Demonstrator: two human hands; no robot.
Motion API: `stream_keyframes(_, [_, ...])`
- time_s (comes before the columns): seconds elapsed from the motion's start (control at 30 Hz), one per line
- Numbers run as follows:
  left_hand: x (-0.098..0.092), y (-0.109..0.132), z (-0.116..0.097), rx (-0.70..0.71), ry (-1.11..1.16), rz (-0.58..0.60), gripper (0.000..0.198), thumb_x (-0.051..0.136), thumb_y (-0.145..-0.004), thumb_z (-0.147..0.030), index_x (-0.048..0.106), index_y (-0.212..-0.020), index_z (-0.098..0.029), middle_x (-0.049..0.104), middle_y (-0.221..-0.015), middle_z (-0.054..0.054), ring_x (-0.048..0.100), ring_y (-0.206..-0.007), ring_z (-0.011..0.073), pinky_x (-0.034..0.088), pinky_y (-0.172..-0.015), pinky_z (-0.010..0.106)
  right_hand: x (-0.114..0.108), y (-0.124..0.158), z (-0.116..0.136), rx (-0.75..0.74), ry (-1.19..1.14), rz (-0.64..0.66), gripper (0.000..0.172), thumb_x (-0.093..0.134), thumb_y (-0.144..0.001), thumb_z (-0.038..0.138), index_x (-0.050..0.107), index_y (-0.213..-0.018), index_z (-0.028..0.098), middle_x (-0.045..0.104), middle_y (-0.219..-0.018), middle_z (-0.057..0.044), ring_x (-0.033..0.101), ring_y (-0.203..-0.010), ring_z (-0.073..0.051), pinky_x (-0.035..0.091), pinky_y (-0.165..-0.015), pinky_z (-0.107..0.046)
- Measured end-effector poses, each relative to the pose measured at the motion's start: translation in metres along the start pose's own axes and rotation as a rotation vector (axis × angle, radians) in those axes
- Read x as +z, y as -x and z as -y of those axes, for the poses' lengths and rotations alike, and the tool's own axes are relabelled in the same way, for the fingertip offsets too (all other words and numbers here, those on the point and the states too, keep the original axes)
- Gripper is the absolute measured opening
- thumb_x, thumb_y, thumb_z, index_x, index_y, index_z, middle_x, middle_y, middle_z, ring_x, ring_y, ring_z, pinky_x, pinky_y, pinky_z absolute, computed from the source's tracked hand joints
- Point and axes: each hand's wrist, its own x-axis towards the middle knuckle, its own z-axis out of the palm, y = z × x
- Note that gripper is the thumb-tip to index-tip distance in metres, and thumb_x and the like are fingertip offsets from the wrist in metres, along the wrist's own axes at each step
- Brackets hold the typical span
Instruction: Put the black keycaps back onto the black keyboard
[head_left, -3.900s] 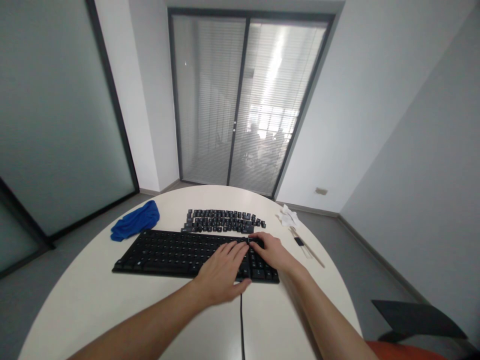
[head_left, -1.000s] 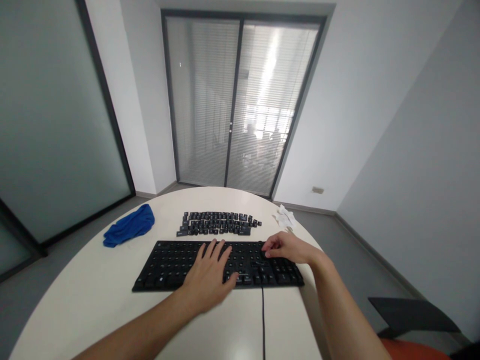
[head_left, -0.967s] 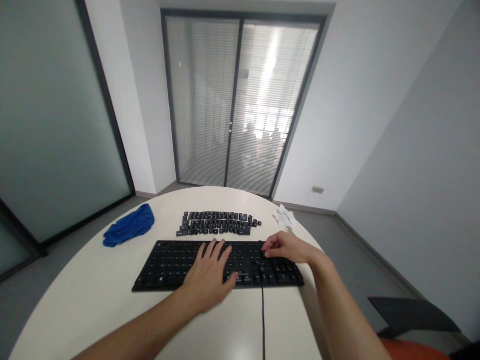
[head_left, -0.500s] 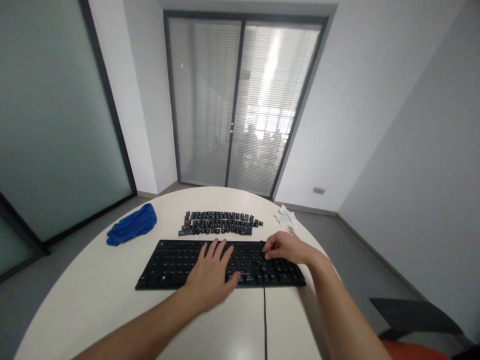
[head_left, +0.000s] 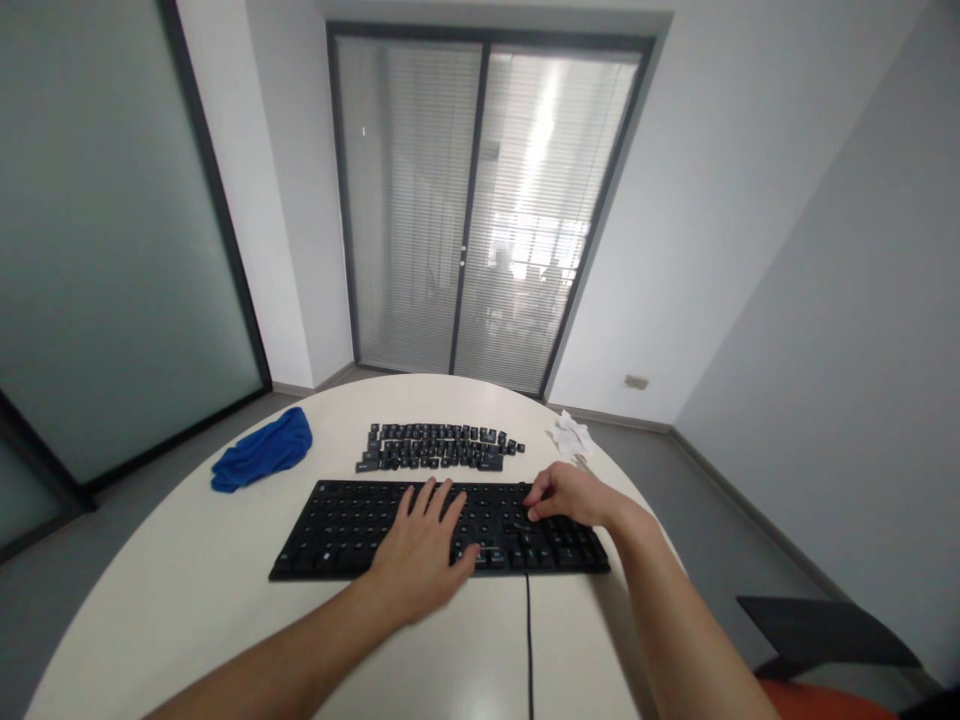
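Observation:
A black keyboard (head_left: 341, 528) lies across the table, its cable (head_left: 529, 640) running from the edge nearest me. Many of its key positions look bare, with keycaps still on along the near side and at the right. My left hand (head_left: 420, 560) rests flat on the middle of the keyboard with fingers spread. Over the right part of the keyboard, my right hand (head_left: 568, 494) is closed in a pinch, thumb and forefinger at the keys. What sits between those fingertips, if anything, is hidden. Beyond the keyboard, loose black keycaps (head_left: 431, 446) are laid out in rows.
A crumpled blue cloth (head_left: 262, 450) lies at the left on the round white table (head_left: 187, 580). White crumpled tissue (head_left: 571, 435) sits at the far right, near the table edge. A chair (head_left: 829, 632) with a dark part and orange seat stands at the lower right.

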Motion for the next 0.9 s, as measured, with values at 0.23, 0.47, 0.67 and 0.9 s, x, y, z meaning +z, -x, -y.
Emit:
stream_keyframes(0.23, [0.002,0.0,0.001,-0.002,0.001,0.004,0.065,0.042,-0.092,-0.055,0.043,-0.146,-0.018,0.035,-0.156,0.012,0.026,-0.144,0.0364,0.019,-0.116,0.057,-0.004,0.002,0.008,0.029,0.024,0.006,0.028,0.076,-0.061,0.035,0.082,-0.085,0.021,0.079,-0.084,-0.002,0.07,-0.081,-0.024,0.049,-0.077,-0.029])
stream_keyframes(0.47, [-0.003,0.0,-0.002,-0.013,-0.025,0.039,0.067,0.04,-0.092,-0.055,0.041,-0.147,-0.018,0.034,-0.156,0.012,0.025,-0.145,0.0357,0.019,-0.117,0.055,-0.002,0.0,0.006,0.027,0.014,0.024,0.027,0.077,-0.06,0.035,0.082,-0.083,0.021,0.079,-0.083,-0.002,0.07,-0.083,-0.025,0.049,-0.08,-0.029])
stream_keyframes(0.67, [-0.001,0.0,-0.001,-0.007,-0.016,0.028,0.066,0.038,-0.093,-0.056,0.041,-0.147,-0.018,0.034,-0.157,0.011,0.025,-0.144,0.0361,0.018,-0.117,0.056,-0.001,-0.002,0.002,0.011,0.012,0.022,0.026,0.077,-0.061,0.035,0.082,-0.083,0.022,0.079,-0.084,-0.001,0.071,-0.085,-0.026,0.049,-0.082,-0.03])
stream_keyframes(0.9, [0.0,0.0,0.0,-0.006,-0.006,0.026,0.066,0.036,-0.094,-0.057,0.041,-0.147,-0.019,0.034,-0.157,0.011,0.023,-0.145,0.0357,0.018,-0.117,0.056,0.0,0.0,-0.002,-0.008,0.015,-0.001,0.025,0.077,-0.063,0.033,0.082,-0.084,0.021,0.079,-0.086,-0.002,0.071,-0.086,-0.027,0.05,-0.081,-0.031])
